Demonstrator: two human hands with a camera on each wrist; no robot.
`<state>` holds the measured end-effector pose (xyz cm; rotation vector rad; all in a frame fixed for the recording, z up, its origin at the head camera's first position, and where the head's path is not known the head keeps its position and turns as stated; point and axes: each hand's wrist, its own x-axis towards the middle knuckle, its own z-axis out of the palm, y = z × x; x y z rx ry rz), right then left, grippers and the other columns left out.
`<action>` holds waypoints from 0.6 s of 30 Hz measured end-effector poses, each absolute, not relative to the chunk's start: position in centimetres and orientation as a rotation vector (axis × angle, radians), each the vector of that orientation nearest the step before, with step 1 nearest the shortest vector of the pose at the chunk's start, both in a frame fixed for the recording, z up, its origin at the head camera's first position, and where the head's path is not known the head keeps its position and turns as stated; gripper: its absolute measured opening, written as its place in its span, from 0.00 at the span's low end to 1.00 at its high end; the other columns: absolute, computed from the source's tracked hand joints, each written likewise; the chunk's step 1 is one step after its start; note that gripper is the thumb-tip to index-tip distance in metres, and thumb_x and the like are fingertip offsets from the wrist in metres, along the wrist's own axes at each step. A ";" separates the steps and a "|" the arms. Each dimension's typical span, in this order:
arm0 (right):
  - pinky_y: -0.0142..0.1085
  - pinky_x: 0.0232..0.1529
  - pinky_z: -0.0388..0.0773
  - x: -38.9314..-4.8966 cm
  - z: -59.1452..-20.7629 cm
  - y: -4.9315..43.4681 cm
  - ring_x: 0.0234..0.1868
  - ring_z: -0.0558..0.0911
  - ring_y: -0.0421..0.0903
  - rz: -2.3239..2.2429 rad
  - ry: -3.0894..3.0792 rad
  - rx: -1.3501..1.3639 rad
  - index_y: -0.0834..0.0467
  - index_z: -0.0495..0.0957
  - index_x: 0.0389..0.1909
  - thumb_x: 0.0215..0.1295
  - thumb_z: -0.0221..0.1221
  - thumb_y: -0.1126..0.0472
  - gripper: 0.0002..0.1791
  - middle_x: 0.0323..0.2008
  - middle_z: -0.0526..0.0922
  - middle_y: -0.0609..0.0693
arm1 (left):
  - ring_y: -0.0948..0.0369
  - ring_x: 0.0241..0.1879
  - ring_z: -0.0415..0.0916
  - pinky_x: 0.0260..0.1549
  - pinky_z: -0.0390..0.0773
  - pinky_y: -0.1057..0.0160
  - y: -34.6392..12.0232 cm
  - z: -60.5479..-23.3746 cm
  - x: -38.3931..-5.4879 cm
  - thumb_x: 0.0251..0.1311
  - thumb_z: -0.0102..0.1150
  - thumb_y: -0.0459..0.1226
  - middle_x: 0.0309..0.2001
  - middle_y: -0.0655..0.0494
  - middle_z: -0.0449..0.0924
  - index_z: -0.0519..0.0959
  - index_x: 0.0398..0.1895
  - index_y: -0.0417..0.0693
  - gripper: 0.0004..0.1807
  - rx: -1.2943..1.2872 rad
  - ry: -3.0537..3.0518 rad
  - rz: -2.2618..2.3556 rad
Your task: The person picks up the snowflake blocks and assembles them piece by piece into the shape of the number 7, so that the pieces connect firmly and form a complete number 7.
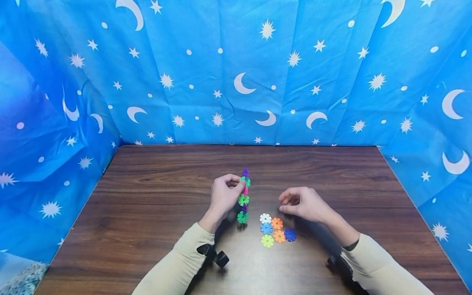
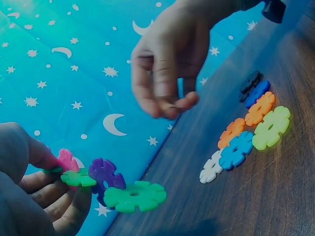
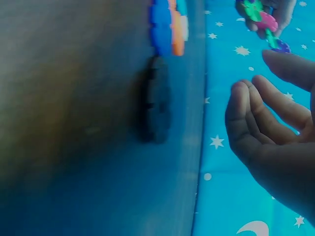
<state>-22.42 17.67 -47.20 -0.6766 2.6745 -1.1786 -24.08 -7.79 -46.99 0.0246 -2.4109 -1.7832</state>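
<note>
Over the bench (image 1: 141, 214), in from its far edge, the right hand (image 1: 306, 203) is unladen, fingers loosely bent; the left hand (image 1: 224, 196) pinches the disc chain (image 1: 243, 200) — probably best steadied beside the joint being pressed. Loose discs (image 1: 279, 236) lie toward the right edge.

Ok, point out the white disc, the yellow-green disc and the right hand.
White disc (image 1: 265, 218): head view, its middle.
Yellow-green disc (image 2: 274, 124): left wrist view, near its central hole.
Right hand (image 1: 308, 204): head view, its middle.
</note>
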 end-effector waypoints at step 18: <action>0.28 0.30 0.73 -20.3 -48.1 17.9 0.28 0.76 0.36 -0.675 2.628 -0.969 0.53 0.81 0.30 0.43 0.75 0.62 0.14 0.26 0.79 0.42 | 0.66 0.27 0.78 0.30 0.79 0.68 -7.6 -47.4 -23.9 0.54 0.67 0.36 0.26 0.56 0.82 0.85 0.28 0.44 0.04 0.006 -2.405 -1.821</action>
